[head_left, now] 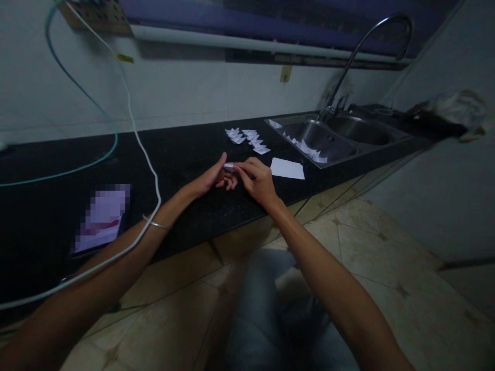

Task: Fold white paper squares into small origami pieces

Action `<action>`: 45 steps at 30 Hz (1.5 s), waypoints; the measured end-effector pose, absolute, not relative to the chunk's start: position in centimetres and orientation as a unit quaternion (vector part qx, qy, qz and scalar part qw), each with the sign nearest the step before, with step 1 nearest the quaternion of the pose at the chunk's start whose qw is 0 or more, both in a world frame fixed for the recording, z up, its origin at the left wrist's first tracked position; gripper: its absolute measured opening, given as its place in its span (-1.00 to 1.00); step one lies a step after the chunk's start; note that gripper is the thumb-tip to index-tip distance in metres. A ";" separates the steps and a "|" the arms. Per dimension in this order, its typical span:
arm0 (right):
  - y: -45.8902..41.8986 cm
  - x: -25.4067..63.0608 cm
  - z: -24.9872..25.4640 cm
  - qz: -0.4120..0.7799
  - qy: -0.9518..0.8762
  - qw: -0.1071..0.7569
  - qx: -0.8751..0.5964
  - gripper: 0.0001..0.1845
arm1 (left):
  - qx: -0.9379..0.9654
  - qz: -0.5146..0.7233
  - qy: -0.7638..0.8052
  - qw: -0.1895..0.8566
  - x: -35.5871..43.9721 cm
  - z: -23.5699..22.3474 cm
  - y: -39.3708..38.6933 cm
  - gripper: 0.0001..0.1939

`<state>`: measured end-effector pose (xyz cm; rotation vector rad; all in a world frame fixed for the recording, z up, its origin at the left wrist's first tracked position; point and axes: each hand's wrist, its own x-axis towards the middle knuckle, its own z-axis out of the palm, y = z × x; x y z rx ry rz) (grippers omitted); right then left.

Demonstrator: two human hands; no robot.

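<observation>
A small folded piece of white paper (229,167) is held between my two hands above the dark counter. My left hand (216,175) grips its left end near the thumb, the other fingers curled below. At its right end, the fingers of my right hand (257,178) pinch the paper. Just right of my right hand lies a stack of white paper pieces (288,169). Behind my hands, several folded paper pieces with pointed tips (247,138) rest on the counter. More folded paper (307,149) lines the front-left rim of the sink.
A steel double sink (332,139) with a curved faucet (348,62) is at the right. A phone (102,219) lies at the left. One white cable (135,123) hangs across my left forearm; a teal cable (88,98) loops behind. The counter's front edge faces my legs (263,309).
</observation>
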<state>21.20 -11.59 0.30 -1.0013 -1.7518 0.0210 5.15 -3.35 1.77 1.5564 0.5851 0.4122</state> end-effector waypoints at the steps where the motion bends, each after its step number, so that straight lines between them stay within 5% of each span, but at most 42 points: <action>1: -11.5 21.2 0.2 0.003 -0.731 0.537 -0.422 -0.74 | 0.680 0.180 0.259 0.662 5.1 2.0 -3.6 -0.09; 13: -11.3 21.4 0.2 0.004 -0.684 0.585 -0.436 -0.74 | 0.572 0.181 0.220 0.769 5.0 3.6 -5.9 -0.25; 26: -12.0 20.7 1.2 0.043 -0.769 0.460 -0.441 -0.77 | 0.582 0.181 0.270 0.746 5.3 2.3 -5.2 -0.17; 45: -12.3 20.7 1.1 0.037 -0.752 0.487 -0.443 -0.75 | 0.595 0.085 0.243 0.761 5.2 2.2 -4.1 -0.26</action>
